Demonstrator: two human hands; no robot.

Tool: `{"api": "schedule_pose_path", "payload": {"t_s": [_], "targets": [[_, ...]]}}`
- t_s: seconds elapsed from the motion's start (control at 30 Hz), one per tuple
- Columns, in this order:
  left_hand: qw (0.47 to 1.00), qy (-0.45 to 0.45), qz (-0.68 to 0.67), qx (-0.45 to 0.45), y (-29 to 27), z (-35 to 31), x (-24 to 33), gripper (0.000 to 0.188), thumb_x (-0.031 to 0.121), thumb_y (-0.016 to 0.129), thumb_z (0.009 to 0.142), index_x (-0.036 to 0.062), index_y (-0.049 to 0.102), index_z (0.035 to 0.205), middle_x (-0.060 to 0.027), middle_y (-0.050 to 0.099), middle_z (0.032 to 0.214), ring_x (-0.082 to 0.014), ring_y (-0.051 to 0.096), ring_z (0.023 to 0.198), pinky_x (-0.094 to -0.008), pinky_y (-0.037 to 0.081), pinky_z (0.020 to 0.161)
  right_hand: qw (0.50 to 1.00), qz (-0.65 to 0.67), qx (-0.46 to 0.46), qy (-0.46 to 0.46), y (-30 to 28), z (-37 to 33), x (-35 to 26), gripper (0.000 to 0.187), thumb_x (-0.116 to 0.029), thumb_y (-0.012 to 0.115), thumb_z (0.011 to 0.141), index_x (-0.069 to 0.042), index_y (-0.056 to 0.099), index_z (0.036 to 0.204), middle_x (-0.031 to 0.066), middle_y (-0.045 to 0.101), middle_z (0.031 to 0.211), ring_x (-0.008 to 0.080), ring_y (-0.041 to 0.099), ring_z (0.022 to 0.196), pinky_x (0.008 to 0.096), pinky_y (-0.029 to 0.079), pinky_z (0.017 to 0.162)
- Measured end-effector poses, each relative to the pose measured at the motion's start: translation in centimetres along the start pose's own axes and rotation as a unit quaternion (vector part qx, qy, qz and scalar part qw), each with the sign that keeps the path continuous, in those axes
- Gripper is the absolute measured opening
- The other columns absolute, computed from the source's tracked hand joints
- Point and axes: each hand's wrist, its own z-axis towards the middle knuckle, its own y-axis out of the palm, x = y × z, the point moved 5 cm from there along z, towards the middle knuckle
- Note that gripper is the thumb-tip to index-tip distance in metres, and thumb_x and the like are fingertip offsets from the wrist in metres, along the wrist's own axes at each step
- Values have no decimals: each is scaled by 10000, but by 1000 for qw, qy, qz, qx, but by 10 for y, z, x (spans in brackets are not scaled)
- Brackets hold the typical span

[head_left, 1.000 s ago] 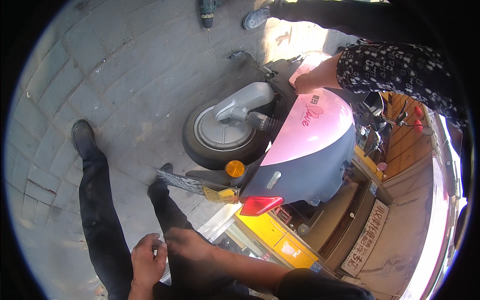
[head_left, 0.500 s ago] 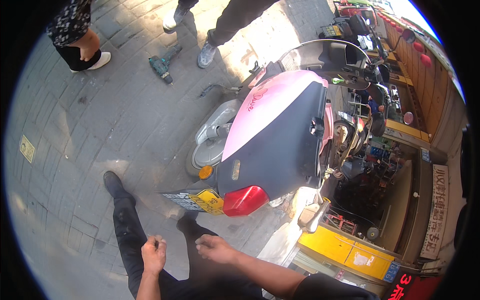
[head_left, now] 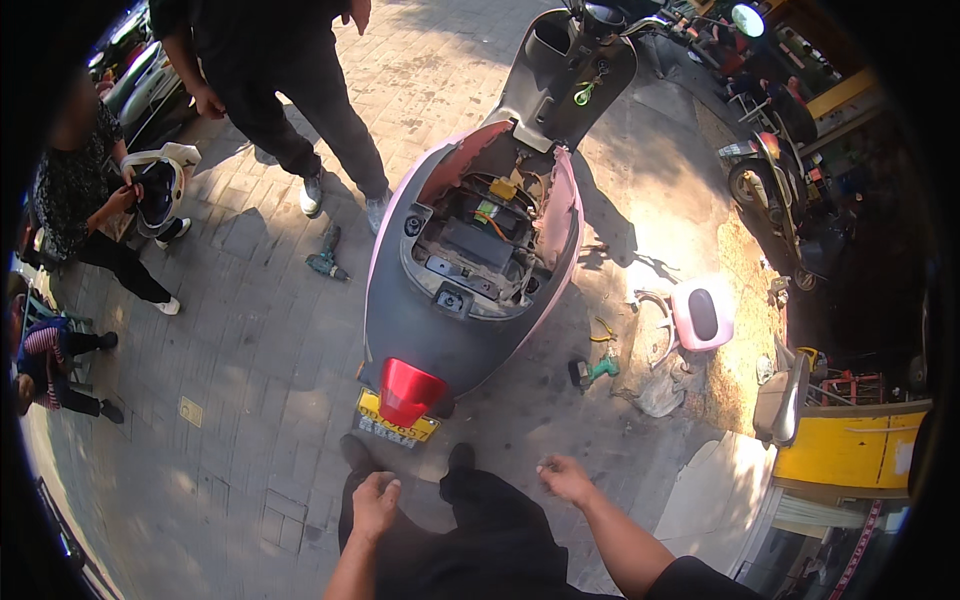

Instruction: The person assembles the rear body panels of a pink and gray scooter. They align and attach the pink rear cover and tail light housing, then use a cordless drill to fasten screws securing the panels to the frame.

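Note:
Straight ahead stands a pink and black scooter point(head_left: 425, 315), its rear toward me, with a red tail light point(head_left: 410, 391) and a yellow plate point(head_left: 398, 418). Its body is uncovered on top, showing a dark battery-like block point(head_left: 480, 245), wires and dust. My left hand point(head_left: 376, 503) is closed in front of my legs, thumb on top. To the right, my right hand point(head_left: 566, 478) is also closed, fingers curled. Both hands hang in the air, apart from the scooter. Anything inside either hand is hidden or too small to make out.
A teal power drill point(head_left: 325, 258) lies left of the scooter. Right of it are a green drill point(head_left: 594, 371), yellow-handled pliers point(head_left: 602, 330), a pink seat-like part point(head_left: 703, 313) and a plastic bag point(head_left: 662, 390). A standing person point(head_left: 290, 90) and someone holding a helmet point(head_left: 160, 192) are nearby.
My view has turned, so the scooter now appears more upright and its uncovered inside shows. The tools on the right have come into view. My hands are farther apart, both still closed.

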Motion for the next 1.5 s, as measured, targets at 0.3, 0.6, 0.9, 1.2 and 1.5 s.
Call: {"api": "schedule_pose_path", "payload": {"t_s": [0.3, 0.6, 0.9, 1.2, 1.5], "targets": [[982, 104, 108, -118, 68, 18, 138, 341, 280, 660, 903, -2, 692, 1092, -204, 723, 929, -337, 715, 894, -403, 551, 822, 958, 185, 136, 171, -77, -89, 171, 248, -226, 642, 955, 16, 630, 1008, 130, 687, 806, 239, 675, 633, 370, 538, 534], [975, 134, 120, -131, 165, 55, 268, 350, 261, 655, 917, -5, 667, 1145, -201, 719, 920, -300, 717, 869, -377, 549, 809, 958, 231, 83, 151, -152, -15, 193, 255, -214, 658, 944, 34, 621, 989, 132, 679, 793, 237, 647, 599, 368, 506, 512], [988, 137, 23, -72, 277, 82, 385, 335, 198, 657, 919, -45, 642, 1150, -176, 717, 964, -245, 700, 879, -347, 544, 797, 994, 87, 61, 3, -389, 133, -10, 273, -222, 599, 984, 21, 606, 1109, 135, 681, 881, 221, 684, 690, 337, 546, 583], [988, 148, -44, -17, 326, 168, 467, 357, 212, 635, 905, -24, 625, 1173, -189, 705, 1040, -343, 677, 1017, -411, 521, 908, 987, 83, -48, -129, -433, 253, -269, 306, -265, 603, 1004, 1, 581, 1154, 127, 691, 918, 189, 673, 745, 313, 546, 644], [993, 78, -92, -1, 361, 265, 500, 314, 163, 674, 876, 1, 642, 1143, -203, 671, 1072, -371, 657, 986, -425, 526, 889, 986, 110, -122, -31, -439, 400, -338, 366, -313, 593, 1011, 23, 593, 1157, 146, 691, 947, 203, 696, 768, 293, 576, 634]]}}
